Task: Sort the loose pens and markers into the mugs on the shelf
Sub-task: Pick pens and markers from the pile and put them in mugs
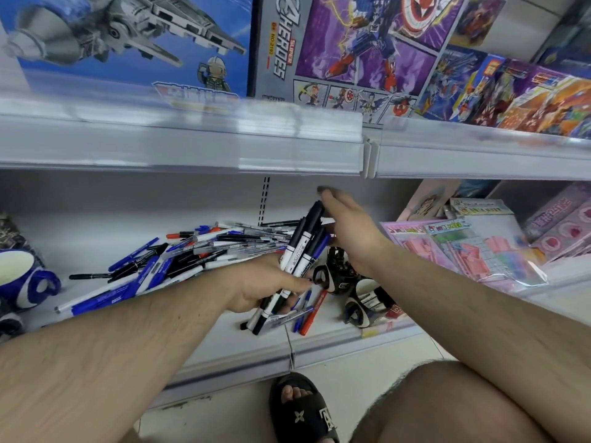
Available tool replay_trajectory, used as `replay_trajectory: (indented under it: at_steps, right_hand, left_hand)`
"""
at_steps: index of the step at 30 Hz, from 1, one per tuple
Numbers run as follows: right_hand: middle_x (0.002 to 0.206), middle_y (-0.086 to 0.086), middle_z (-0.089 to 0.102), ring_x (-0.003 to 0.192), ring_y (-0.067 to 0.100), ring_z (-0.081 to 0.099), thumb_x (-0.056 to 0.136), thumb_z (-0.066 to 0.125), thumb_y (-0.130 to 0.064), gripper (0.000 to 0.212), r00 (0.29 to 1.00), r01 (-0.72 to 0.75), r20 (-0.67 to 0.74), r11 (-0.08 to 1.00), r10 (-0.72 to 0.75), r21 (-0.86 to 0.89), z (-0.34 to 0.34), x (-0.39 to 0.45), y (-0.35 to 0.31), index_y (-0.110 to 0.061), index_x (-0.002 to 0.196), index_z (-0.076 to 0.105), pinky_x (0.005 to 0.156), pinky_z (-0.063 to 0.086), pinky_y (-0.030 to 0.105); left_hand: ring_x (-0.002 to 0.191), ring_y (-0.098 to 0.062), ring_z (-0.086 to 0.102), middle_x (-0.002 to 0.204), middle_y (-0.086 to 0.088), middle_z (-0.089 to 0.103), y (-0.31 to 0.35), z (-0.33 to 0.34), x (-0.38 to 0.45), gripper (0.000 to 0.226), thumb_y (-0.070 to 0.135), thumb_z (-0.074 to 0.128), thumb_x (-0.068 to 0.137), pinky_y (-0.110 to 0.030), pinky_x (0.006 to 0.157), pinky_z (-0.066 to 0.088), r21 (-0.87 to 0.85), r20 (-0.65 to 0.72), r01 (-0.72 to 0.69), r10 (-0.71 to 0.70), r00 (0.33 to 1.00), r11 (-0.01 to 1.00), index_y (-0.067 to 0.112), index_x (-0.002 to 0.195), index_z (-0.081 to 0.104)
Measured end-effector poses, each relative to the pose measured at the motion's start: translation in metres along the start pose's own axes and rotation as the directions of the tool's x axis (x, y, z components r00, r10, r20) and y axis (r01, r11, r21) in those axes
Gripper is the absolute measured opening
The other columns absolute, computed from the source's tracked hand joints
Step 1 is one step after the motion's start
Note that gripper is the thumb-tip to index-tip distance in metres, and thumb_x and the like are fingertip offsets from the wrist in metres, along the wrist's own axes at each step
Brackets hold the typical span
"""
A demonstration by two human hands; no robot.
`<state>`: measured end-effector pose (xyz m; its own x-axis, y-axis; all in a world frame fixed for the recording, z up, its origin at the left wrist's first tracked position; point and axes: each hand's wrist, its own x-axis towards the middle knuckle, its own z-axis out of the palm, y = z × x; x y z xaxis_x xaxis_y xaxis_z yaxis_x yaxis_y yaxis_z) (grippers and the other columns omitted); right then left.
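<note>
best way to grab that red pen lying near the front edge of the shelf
Pinch the red pen across its mid-barrel, coming from above and the front. It lies flat and slanted, with blue pens close on its left, so narrow fingertips suit it. The right hand looks freer; the left hand holds markers.

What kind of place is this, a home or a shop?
Most likely a shop, perhaps for toys and stationery. White metal shelves with price-label strips hold boxed toy sets and packaged pink goods, and many pens lie in a pile.
</note>
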<state>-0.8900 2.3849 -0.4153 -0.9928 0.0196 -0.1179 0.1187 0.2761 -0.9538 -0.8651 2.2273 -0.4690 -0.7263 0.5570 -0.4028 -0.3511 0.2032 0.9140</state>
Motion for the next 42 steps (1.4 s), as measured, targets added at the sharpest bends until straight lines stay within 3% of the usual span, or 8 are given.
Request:
replay_trajectory:
  at_steps: [4, 8, 12, 18, 25, 31, 35, 42]
  right_hand:
    - [0.102, 0.003, 0.065, 0.081, 0.021, 0.067, 0.103, 0.046, -0.033, 0.028, 1.0, -0.029, 0.009, 0.999, 0.029, -0.043, 0.002, -0.001, 0.002, -0.02, 0.122, 0.063, 0.082, 0.059, 0.042]
    - [0.108, -0.007, 0.067, 0.095, 0.013, 0.063, 0.101, 0.049, -0.041, 0.033, 0.999, 0.044, 0.004, 0.971, -0.044, -0.236, -0.007, -0.002, 0.003, -0.023, 0.122, 0.066, 0.09, 0.051, 0.032]
    - [0.086, -0.005, 0.065, 0.067, 0.008, 0.058, 0.095, 0.058, -0.045, 0.026, 0.991, 0.136, 0.052, 0.897, -0.126, -0.419, -0.015, -0.003, 0.006, -0.027, 0.111, 0.068, 0.064, 0.042, 0.023]
    - [0.066, -0.002, 0.064, 0.049, 0.012, 0.058, 0.091, 0.067, -0.003, 0.015, 0.993, 0.106, 0.074, 0.973, -0.093, -0.204, -0.029, -0.001, 0.013, -0.017, 0.086, 0.067, 0.048, 0.043, 0.023]
    - [0.066, 0.007, 0.066, 0.05, 0.013, 0.058, 0.09, 0.064, 0.004, 0.015, 0.983, 0.098, -0.154, 0.995, -0.097, 0.002, -0.062, 0.002, 0.013, -0.01, 0.088, 0.07, 0.048, 0.047, 0.021]
    - [0.075, 0.01, 0.068, 0.055, 0.015, 0.06, 0.092, 0.062, 0.004, 0.012, 0.931, 0.119, -0.343, 0.992, -0.127, -0.045, -0.109, 0.003, 0.019, -0.003, 0.098, 0.07, 0.056, 0.053, 0.021]
    - [0.079, 0.009, 0.071, 0.053, 0.007, 0.061, 0.092, 0.064, -0.002, 0.019, 0.904, 0.065, -0.376, 0.937, -0.201, -0.344, -0.14, 0.005, 0.032, -0.001, 0.109, 0.071, 0.057, 0.052, 0.016]
    - [0.114, 0.009, 0.072, 0.1, 0.026, 0.067, 0.095, 0.061, -0.013, 0.026, 0.928, 0.033, -0.199, 0.602, -0.315, -0.798, -0.14, 0.032, 0.076, -0.013, 0.118, 0.072, 0.082, 0.045, 0.023]
  left_hand:
    - [0.048, -0.013, 0.051, 0.055, -0.002, 0.056, -0.002, -0.001, -0.002, 0.014, 0.001, 0.065, 0.09, -0.025, 0.048, 0.046, 0.023, -0.008, 0.026, -0.026, 1.0, 0.999, 0.01, 0.087, 0.055]
    - [0.049, -0.013, 0.049, 0.055, 0.002, 0.057, -0.003, -0.006, -0.004, 0.017, 0.0, 0.068, 0.088, -0.024, 0.045, 0.043, 0.052, -0.03, 0.033, -0.032, 0.999, 0.998, 0.012, 0.087, 0.056]
    - [0.054, -0.013, 0.049, 0.063, 0.001, 0.057, -0.007, -0.01, -0.002, 0.018, 0.003, 0.073, 0.084, -0.026, 0.049, 0.043, 0.141, -0.081, 0.027, -0.016, 0.997, 0.99, 0.013, 0.087, 0.058]
    - [0.048, -0.012, 0.047, 0.05, 0.002, 0.055, -0.003, -0.009, -0.007, 0.028, -0.001, 0.072, 0.083, -0.026, 0.047, 0.04, 0.156, -0.112, 0.026, -0.008, 0.994, 0.987, 0.017, 0.094, 0.055]
    - [0.049, -0.015, 0.048, 0.054, -0.002, 0.056, -0.006, -0.017, -0.006, 0.027, 0.003, 0.075, 0.082, -0.028, 0.049, 0.04, 0.193, -0.101, 0.063, -0.044, 0.994, 0.979, 0.003, 0.101, 0.057]
    - [0.043, -0.015, 0.044, 0.051, -0.005, 0.052, -0.016, -0.023, 0.009, 0.023, -0.001, 0.069, 0.079, -0.024, 0.044, 0.038, 0.18, -0.29, 0.186, -0.129, 0.948, 0.966, 0.002, 0.1, 0.06]
    - [0.041, -0.019, 0.044, 0.048, -0.007, 0.049, -0.01, -0.021, 0.025, 0.013, 0.002, 0.065, 0.078, -0.025, 0.05, 0.039, 0.101, -0.396, 0.148, -0.097, 0.913, 0.984, 0.006, 0.07, 0.055]
    - [0.043, -0.02, 0.042, 0.047, -0.006, 0.048, -0.001, -0.002, 0.05, 0.016, 0.005, 0.068, 0.082, -0.026, 0.047, 0.041, -0.036, -0.417, 0.046, -0.057, 0.907, 0.998, 0.008, 0.072, 0.056]
